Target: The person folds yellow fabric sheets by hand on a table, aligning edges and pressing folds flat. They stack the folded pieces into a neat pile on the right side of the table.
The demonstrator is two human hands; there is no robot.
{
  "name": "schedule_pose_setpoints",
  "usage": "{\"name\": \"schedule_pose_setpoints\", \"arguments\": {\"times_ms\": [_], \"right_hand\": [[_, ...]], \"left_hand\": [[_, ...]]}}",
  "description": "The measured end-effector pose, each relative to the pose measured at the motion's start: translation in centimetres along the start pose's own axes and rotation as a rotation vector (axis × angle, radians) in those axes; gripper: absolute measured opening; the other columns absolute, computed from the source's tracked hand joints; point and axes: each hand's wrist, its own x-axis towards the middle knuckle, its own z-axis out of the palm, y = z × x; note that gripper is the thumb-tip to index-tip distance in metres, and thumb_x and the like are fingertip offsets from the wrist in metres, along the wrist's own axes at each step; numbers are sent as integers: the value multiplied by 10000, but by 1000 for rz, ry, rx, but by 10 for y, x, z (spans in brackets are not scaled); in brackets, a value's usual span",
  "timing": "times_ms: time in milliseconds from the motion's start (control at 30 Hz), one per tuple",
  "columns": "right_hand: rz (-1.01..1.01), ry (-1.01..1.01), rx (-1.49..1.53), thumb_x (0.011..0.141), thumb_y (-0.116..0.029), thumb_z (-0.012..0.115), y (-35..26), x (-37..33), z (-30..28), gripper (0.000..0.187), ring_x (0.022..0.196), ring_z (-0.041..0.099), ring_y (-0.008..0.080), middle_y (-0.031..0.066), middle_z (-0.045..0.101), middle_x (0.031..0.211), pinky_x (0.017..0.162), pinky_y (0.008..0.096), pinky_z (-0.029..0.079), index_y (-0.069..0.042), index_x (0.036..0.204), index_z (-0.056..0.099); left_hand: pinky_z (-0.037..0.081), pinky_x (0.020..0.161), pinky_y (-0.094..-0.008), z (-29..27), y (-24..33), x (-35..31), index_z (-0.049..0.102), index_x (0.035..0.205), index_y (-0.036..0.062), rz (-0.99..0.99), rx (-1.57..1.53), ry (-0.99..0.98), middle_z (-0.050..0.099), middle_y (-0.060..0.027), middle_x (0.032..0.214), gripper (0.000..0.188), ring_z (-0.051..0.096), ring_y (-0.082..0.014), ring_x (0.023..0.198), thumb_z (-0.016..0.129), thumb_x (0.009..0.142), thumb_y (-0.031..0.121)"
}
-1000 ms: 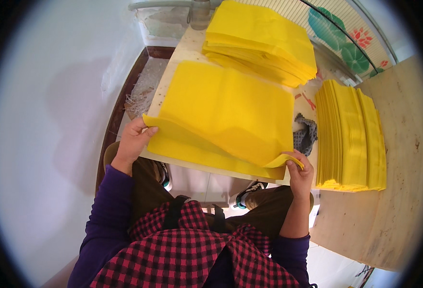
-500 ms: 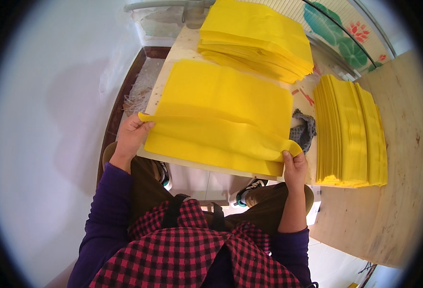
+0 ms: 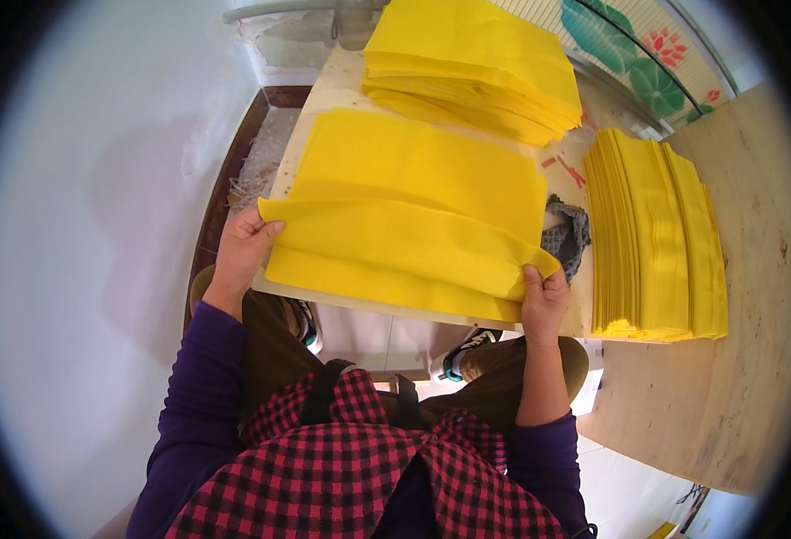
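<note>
Over table [image 3: 323, 99], yellow sheet [image 3: 404, 238] lengthwise left-right.

We see a bright yellow sheet [image 3: 404, 238] lifted over more yellow sheets, with a yellow pile [image 3: 476, 63] beyond and a yellow stack [image 3: 656, 234] at the right. Our sleeves [image 3: 193, 404] are purple, the apron [image 3: 359, 476] checked red and black, the trousers [image 3: 269, 350] brown. A grey cloth [image 3: 564, 238] shows beside the sheet. The board [image 3: 728, 377] is pale wood; the mat [image 3: 638, 63] has green leaves and a red flower.
</note>
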Motion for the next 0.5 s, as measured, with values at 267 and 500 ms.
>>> {"name": "schedule_pose_setpoints", "arguments": {"times_ms": [267, 500], "right_hand": [[96, -155, 176, 861, 25, 645, -14, -1, -13, 354, 1011, 572, 121, 57, 611, 1101, 894, 253, 451, 1, 1194, 526], [156, -149, 251, 793, 99, 648, -35, -6, -15, 628, 1142, 550, 191, 113, 531, 1255, 977, 313, 454, -6, 1351, 383]], "left_hand": [[479, 856, -244, 0, 4, 0, 614, 1149, -39, -42, 30, -14, 672, -49, 1070, 238, 619, -105, 952, 566, 925, 26], [479, 853, -243, 1, 4, 0, 620, 1137, -42, -34, 22, -1, 677, -50, 1050, 230, 622, -101, 943, 567, 927, 38]]}}
